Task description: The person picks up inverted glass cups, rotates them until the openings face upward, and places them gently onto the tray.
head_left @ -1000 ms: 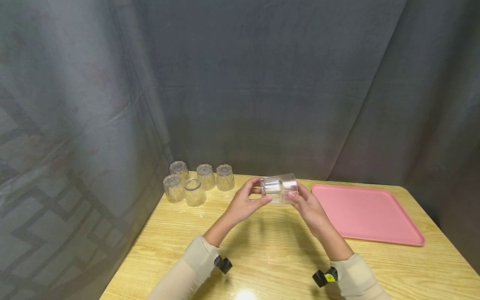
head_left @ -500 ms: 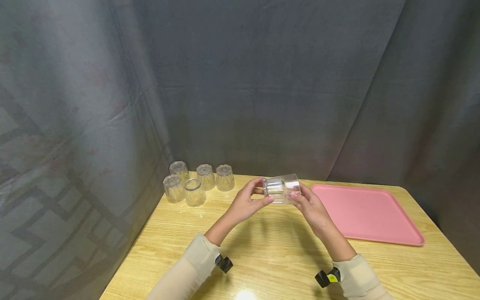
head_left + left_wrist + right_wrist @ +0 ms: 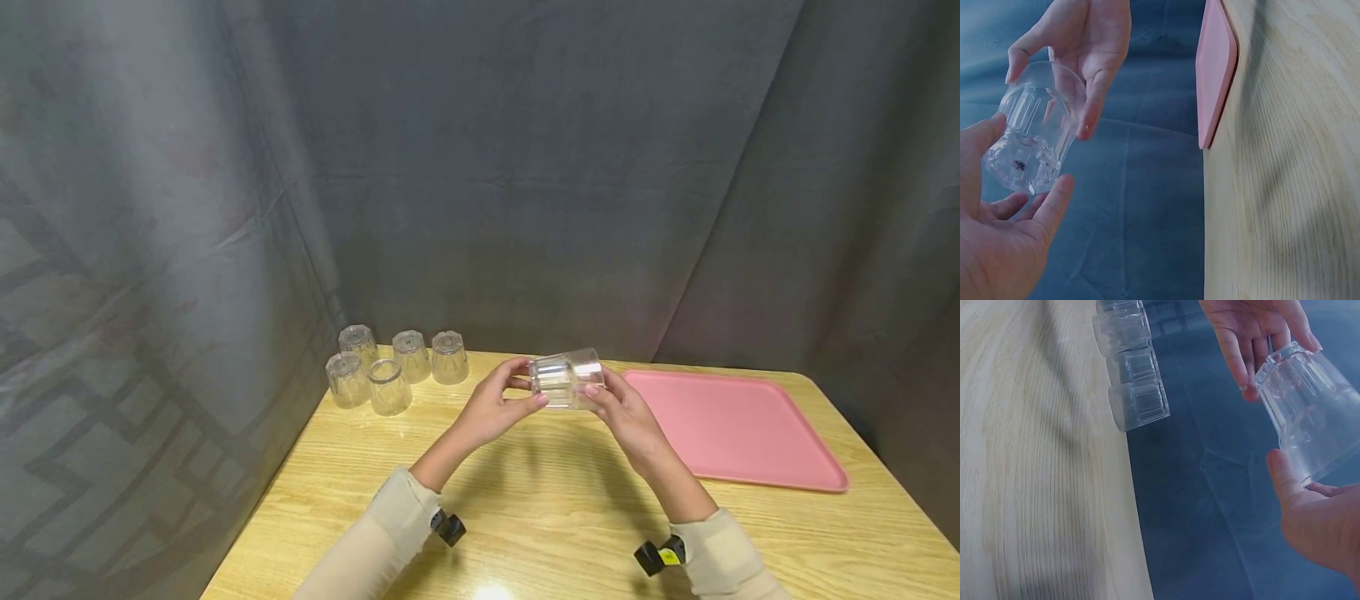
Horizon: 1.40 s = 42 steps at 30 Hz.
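Observation:
Both hands hold one clear faceted drinking glass on its side above the table, base toward the left and mouth toward the right. My left hand grips it near the base, thumb in front and fingers behind. Around the rim end, my right hand grips it with the thumb on the near side. In the left wrist view the glass shows a small dark mark on its base. The right wrist view shows the glass between the two hands, its thick base by the left fingertips.
Several more clear glasses stand at the table's back left, most upside down; one front glass shows a round rim on top. A pink tray lies at the right on the wooden table. Grey curtains hang behind and at the sides.
The held glass and both hands have shifted slightly to the right. The grip looks the same, and the standing glasses and tray have stayed in place.

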Motion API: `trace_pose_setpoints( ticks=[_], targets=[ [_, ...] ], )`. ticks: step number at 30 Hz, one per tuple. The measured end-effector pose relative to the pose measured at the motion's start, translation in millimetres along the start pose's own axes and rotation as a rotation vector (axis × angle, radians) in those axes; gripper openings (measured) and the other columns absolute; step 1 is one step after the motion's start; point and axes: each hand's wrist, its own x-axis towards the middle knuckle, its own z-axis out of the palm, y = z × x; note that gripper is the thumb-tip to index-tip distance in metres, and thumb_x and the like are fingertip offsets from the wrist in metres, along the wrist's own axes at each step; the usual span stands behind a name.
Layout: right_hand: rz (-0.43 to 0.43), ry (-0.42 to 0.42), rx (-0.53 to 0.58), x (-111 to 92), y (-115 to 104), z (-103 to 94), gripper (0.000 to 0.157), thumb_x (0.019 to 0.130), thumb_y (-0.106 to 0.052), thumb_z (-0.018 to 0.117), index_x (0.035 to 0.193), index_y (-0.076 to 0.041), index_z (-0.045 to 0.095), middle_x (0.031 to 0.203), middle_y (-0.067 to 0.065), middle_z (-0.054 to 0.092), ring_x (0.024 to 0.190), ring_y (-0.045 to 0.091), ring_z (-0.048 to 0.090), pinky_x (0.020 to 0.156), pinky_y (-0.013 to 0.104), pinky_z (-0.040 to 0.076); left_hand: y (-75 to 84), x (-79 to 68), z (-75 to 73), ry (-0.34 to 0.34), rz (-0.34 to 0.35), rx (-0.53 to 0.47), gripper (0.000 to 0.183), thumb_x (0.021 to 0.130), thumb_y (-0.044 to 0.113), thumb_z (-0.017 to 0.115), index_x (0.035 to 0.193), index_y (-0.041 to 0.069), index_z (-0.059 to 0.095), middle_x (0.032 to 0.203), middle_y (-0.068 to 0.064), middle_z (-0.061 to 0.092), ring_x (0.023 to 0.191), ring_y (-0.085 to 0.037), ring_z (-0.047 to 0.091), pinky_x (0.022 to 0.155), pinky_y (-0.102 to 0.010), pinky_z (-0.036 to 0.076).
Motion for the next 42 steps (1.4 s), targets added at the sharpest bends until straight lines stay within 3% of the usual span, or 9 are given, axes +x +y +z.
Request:
trace_pose_setpoints(
  ticks=[4, 10, 13, 16, 18, 29, 37, 42],
  targets=[
    [-0.005, 0.000, -0.021, 0, 1, -3.4, 0.056, 0.107, -0.025, 0.050, 0.154, 0.001, 0.032, 0.135, 0.011, 0.055, 0.113, -0.002, 0.059, 0.111, 0.036, 0.038, 1.6, -2.4, -2.5, -0.009, -0.017, 0.003, 0.067, 0.095, 0.023, 0.073, 0.151, 0.005, 0.041, 0.141, -0.013, 0.054, 0.123, -0.027, 0.059, 0.095, -0.034, 0.055],
    [-0.010, -0.008, -0.039, -2, 1, -10.6, 0.059, 0.108, -0.029, 0.049, 0.155, 0.001, 0.030, 0.138, 0.015, 0.052, 0.113, -0.005, 0.058, 0.118, 0.051, 0.030, 0.8, -5.6, -9.2, -0.019, 0.000, 0.060, 0.066, 0.096, 0.029, 0.071, 0.152, 0.011, 0.040, 0.145, -0.009, 0.052, 0.125, -0.026, 0.058, 0.098, -0.034, 0.054],
    [-0.007, -0.003, -0.037, -2, -1, -13.4, 0.059, 0.108, -0.028, 0.049, 0.155, 0.002, 0.030, 0.134, 0.011, 0.055, 0.112, -0.003, 0.059, 0.114, 0.035, 0.038, -0.1, -6.2, -11.8, -0.018, 0.018, 0.081, 0.065, 0.097, 0.028, 0.071, 0.152, 0.011, 0.041, 0.144, -0.009, 0.053, 0.125, -0.025, 0.057, 0.101, -0.037, 0.052],
    [-0.013, 0.005, -0.031, -3, -1, -16.1, 0.058, 0.108, -0.026, 0.049, 0.154, 0.004, 0.030, 0.127, 0.002, 0.058, 0.110, -0.002, 0.060, 0.101, 0.017, 0.042, -1.0, -6.9, -14.0, -0.019, 0.024, 0.093, 0.065, 0.096, 0.026, 0.071, 0.152, 0.010, 0.041, 0.143, -0.010, 0.052, 0.126, -0.026, 0.056, 0.102, -0.040, 0.051],
    [-0.022, 0.009, -0.020, -3, 0, -18.1, 0.059, 0.108, -0.025, 0.050, 0.154, 0.005, 0.029, 0.125, 0.000, 0.058, 0.110, -0.002, 0.060, 0.098, 0.012, 0.042, -1.2, -7.8, -15.6, -0.018, 0.023, 0.101, 0.065, 0.096, 0.026, 0.071, 0.152, 0.010, 0.041, 0.143, -0.011, 0.052, 0.127, -0.027, 0.056, 0.103, -0.041, 0.051],
    [0.001, 0.020, -0.110, -7, 1, -33.1, 0.067, 0.108, -0.035, 0.049, 0.158, 0.002, 0.023, 0.149, 0.023, 0.042, 0.111, -0.009, 0.056, 0.097, 0.009, 0.040, -2.8, -12.4, -23.7, -0.016, 0.023, 0.165, 0.065, 0.096, 0.030, 0.071, 0.151, 0.012, 0.043, 0.143, -0.009, 0.052, 0.126, -0.024, 0.055, 0.101, -0.036, 0.052],
    [-0.015, 0.041, -0.089, -10, 0, -42.2, 0.066, 0.108, -0.029, 0.050, 0.156, 0.006, 0.023, 0.141, 0.019, 0.046, 0.107, -0.008, 0.059, 0.094, 0.008, 0.044, -6.2, -14.0, -27.9, -0.012, 0.026, 0.192, 0.064, 0.096, 0.030, 0.071, 0.151, 0.012, 0.043, 0.143, -0.008, 0.053, 0.126, -0.024, 0.055, 0.100, -0.037, 0.052],
    [0.002, 0.045, -0.109, -12, 0, -49.4, 0.068, 0.108, -0.032, 0.049, 0.157, 0.006, 0.021, 0.149, 0.024, 0.039, 0.106, -0.010, 0.057, 0.092, 0.006, 0.043, -7.9, -15.6, -32.0, -0.007, 0.023, 0.192, 0.064, 0.095, 0.030, 0.072, 0.150, 0.011, 0.044, 0.143, -0.009, 0.053, 0.127, -0.025, 0.055, 0.101, -0.041, 0.052]
  ],
)
